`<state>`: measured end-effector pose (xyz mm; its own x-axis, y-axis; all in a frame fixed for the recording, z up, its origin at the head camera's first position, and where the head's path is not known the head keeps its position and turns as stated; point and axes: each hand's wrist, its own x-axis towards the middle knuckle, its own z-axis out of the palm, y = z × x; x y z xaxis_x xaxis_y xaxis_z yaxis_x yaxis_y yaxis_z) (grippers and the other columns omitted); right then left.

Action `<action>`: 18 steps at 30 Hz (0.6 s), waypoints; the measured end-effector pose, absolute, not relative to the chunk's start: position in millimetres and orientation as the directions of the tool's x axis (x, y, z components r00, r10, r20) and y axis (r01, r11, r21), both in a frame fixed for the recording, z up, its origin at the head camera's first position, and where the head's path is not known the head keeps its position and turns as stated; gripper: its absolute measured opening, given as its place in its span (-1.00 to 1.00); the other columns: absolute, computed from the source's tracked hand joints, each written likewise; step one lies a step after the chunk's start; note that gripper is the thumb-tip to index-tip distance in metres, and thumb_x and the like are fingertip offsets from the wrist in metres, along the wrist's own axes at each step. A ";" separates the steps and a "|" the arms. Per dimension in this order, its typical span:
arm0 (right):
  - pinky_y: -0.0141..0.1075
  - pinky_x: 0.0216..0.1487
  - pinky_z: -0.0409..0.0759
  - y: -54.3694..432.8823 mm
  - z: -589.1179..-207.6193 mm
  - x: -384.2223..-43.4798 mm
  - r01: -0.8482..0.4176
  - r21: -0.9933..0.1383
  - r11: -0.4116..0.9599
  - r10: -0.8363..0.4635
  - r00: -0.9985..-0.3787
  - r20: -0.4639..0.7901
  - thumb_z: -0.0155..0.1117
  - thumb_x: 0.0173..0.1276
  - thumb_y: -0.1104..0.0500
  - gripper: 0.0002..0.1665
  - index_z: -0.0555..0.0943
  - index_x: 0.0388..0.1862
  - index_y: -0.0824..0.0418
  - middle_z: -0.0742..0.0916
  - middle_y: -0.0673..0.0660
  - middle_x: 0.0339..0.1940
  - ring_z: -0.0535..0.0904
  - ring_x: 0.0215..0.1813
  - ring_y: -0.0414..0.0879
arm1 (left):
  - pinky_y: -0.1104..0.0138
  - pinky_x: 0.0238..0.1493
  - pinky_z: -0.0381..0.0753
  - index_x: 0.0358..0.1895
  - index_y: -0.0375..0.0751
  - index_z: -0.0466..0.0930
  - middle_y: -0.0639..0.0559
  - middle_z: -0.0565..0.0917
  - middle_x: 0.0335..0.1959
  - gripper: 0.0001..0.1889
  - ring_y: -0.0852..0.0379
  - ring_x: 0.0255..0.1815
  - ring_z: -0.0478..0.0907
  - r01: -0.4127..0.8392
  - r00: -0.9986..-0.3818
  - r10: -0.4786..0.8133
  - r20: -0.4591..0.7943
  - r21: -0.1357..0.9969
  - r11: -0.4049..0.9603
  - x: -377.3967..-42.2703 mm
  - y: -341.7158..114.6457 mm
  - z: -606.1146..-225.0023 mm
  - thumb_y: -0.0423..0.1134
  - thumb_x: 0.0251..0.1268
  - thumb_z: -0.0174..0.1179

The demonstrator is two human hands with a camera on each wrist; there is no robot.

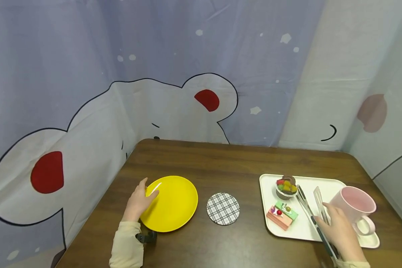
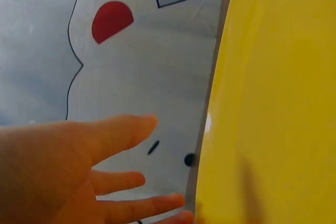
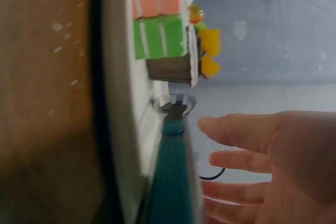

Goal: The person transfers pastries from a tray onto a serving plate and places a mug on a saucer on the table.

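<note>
My left hand (image 1: 139, 203) is at the left rim of a yellow plate (image 1: 174, 206), thumb over the plate and fingers straight; in the left wrist view the plate (image 2: 273, 87) fills the right side. Whether the fingers touch it I cannot tell. Over the white tray (image 1: 309, 232), my right hand (image 1: 340, 229) hovers with loosely extended fingers. Below it lie metal tongs (image 1: 305, 203) with dark teal handles (image 3: 170, 182), which stick out past the tray's front edge. The right wrist view shows a gap between fingertips and handle.
Also on the tray are a pink mug (image 1: 350, 204), a fruit-topped cupcake (image 1: 286, 188), a pink cake slice (image 1: 279, 219) and a green one (image 1: 288, 210). A checked round coaster (image 1: 223, 209) lies between plate and tray. Behind the wooden table (image 1: 234, 163) hangs a printed curtain (image 1: 174, 44).
</note>
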<state>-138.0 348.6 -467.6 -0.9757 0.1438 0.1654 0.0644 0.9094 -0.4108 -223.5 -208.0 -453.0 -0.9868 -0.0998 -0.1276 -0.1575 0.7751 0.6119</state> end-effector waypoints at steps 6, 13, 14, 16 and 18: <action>0.31 -0.02 0.40 355.0 -472.6 -138.7 0.080 -0.391 0.917 0.136 -0.984 0.117 0.26 0.28 0.12 -0.32 0.31 0.21 0.52 0.45 0.68 0.04 0.39 0.07 0.58 | -0.21 0.25 0.32 0.46 -0.44 0.02 -0.52 0.31 0.26 -0.23 -0.42 0.23 0.33 -0.190 -0.982 -0.143 -0.126 0.597 0.779 -216.8 -219.0 -457.9 -0.10 0.35 0.11; 0.33 0.01 0.39 351.1 -480.2 -137.8 0.068 -0.402 0.913 0.107 -0.991 0.075 0.33 0.20 0.08 -0.22 0.30 0.23 0.55 0.43 0.70 0.08 0.36 0.11 0.60 | -0.20 0.17 0.37 0.44 -0.42 0.09 -0.52 0.34 0.17 -0.26 -0.39 0.11 0.40 -0.207 -0.978 -0.150 -0.145 0.586 0.784 -208.4 -225.0 -465.2 -0.14 0.30 0.15; 0.33 0.01 0.39 350.7 -482.0 -137.4 0.062 -0.401 0.914 0.100 -0.992 0.075 0.33 0.19 0.09 -0.22 0.30 0.22 0.55 0.43 0.70 0.07 0.36 0.11 0.59 | -0.20 0.17 0.37 0.45 -0.41 0.07 -0.52 0.33 0.17 -0.25 -0.39 0.11 0.40 -0.215 -0.976 -0.152 -0.155 0.586 0.782 -208.0 -225.6 -466.6 -0.15 0.30 0.15; 0.33 0.01 0.39 349.0 -484.5 -137.2 0.053 -0.400 0.915 0.093 -0.992 0.081 0.34 0.17 0.10 -0.23 0.32 0.21 0.54 0.43 0.69 0.07 0.37 0.10 0.58 | -0.22 0.19 0.36 0.47 -0.39 0.02 -0.54 0.31 0.19 -0.24 -0.41 0.13 0.40 -0.227 -0.973 -0.151 -0.176 0.586 0.778 -207.6 -226.2 -468.8 -0.17 0.30 0.15; 0.32 -0.01 0.40 347.9 -486.3 -137.1 0.051 -0.396 0.917 0.094 -0.992 0.089 0.34 0.17 0.10 -0.24 0.34 0.21 0.52 0.44 0.68 0.06 0.38 0.09 0.58 | -0.24 0.22 0.33 0.48 -0.38 -0.01 -0.56 0.29 0.24 -0.23 -0.45 0.19 0.36 -0.233 -0.970 -0.147 -0.191 0.585 0.777 -207.7 -226.4 -470.5 -0.19 0.31 0.15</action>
<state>-137.1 347.9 -486.3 -0.9916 0.0936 0.0890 0.0509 0.9167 -0.3963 -207.7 -226.4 -470.5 -0.9704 -0.1474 -0.1912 -0.2332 0.7768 0.5849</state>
